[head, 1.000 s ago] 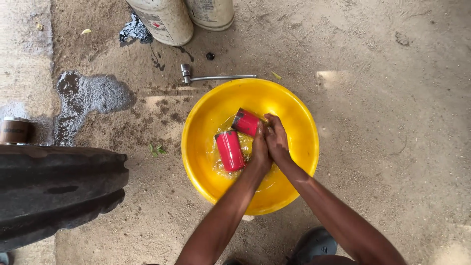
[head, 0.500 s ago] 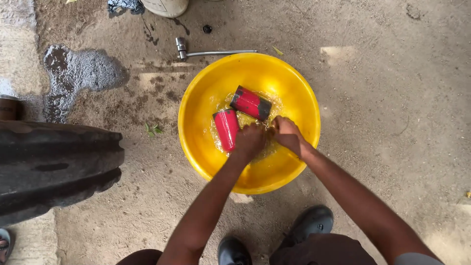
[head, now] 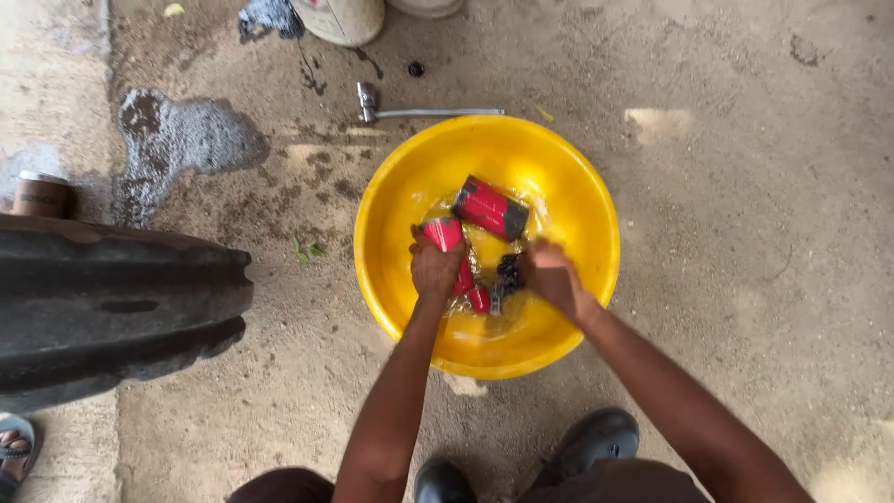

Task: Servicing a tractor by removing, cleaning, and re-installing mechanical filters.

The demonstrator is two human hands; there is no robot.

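Observation:
A yellow basin [head: 568,177] with shallow liquid sits on the dirt floor in front of me. My left hand [head: 436,268] grips a red cylinder [head: 449,237] standing in the liquid. A second red cylinder with a black end [head: 490,209] lies tilted just beyond it. My right hand [head: 553,276] is in the basin to the right, blurred, beside a small dark part [head: 508,272]; whether it grips that part I cannot tell.
A large black tyre [head: 112,307] lies at the left. A metal wrench [head: 419,110] rests on the ground behind the basin, with buckets [head: 346,19] further back. A wet patch [head: 186,140] and a brown can [head: 39,194] are at the left. My shoes [head: 596,438] are below.
My hands slid toward the near side of the basin. The left hand now holds the nearer red cylinder; the right has moved apart from it, to the right.

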